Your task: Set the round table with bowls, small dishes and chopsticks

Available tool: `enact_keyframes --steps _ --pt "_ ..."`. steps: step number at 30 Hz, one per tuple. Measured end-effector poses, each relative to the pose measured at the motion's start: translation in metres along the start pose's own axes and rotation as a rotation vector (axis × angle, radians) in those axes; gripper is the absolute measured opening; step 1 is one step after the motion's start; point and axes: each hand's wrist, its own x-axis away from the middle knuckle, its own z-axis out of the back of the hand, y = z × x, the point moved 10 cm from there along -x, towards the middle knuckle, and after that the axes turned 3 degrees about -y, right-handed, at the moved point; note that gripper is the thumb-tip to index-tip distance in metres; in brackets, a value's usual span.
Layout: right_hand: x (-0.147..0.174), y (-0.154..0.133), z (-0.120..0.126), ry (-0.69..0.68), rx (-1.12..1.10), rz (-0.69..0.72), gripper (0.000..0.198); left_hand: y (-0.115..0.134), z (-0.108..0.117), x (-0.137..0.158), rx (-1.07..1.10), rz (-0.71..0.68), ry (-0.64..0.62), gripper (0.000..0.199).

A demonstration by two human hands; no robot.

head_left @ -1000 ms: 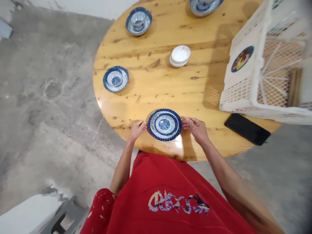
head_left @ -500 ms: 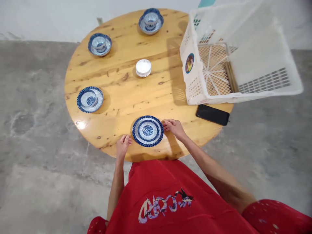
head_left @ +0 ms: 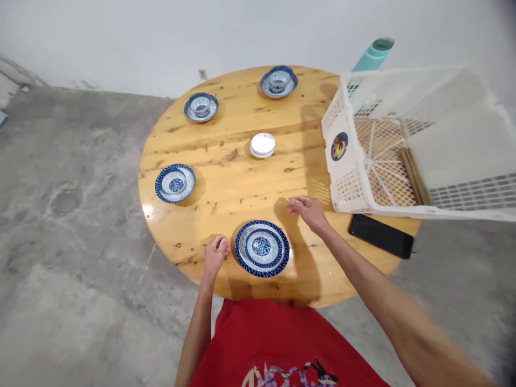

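A blue-and-white plate lies at the near side of the round wooden table, with a matching bowl nested on it. Just left of the plate rests my left hand, its fingers curled in and nothing visible in them. My right hand hovers over the wood beyond the plate's right rim, fingers loosely bent and apart, holding nothing. Farther in, a short stack of small white dishes stands near the table's middle.
Three more bowl-and-plate sets stand along the rim: left, far left and far side. To the right, a white plastic crate lies on its side with chopsticks inside. A black phone and a turquoise cylinder are near it.
My right hand has left the plate's right edge and moved forward and right. The left hand stays beside the plate. My view has shifted, so the table sits lower and farther right.
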Motion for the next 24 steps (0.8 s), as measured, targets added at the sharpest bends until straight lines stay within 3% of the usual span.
enact_keyframes --steps 8,12,16,24 --pt "-0.042 -0.034 -0.029 -0.007 0.036 0.015 0.007 -0.003 -0.029 0.011 -0.255 -0.022 -0.199 0.038" --pt "-0.076 -0.067 -0.036 0.048 0.042 0.026 0.01 -0.008 -0.035 0.008 -0.397 0.008 -0.231 0.04" --pt "-0.104 -0.089 -0.039 0.149 0.056 0.008 0.015 0.004 -0.044 0.005 -0.596 -0.031 -0.308 0.036" --pt "-0.157 -0.093 -0.035 0.259 0.178 0.074 0.015 0.008 -0.053 0.004 -0.751 -0.058 -0.325 0.032"
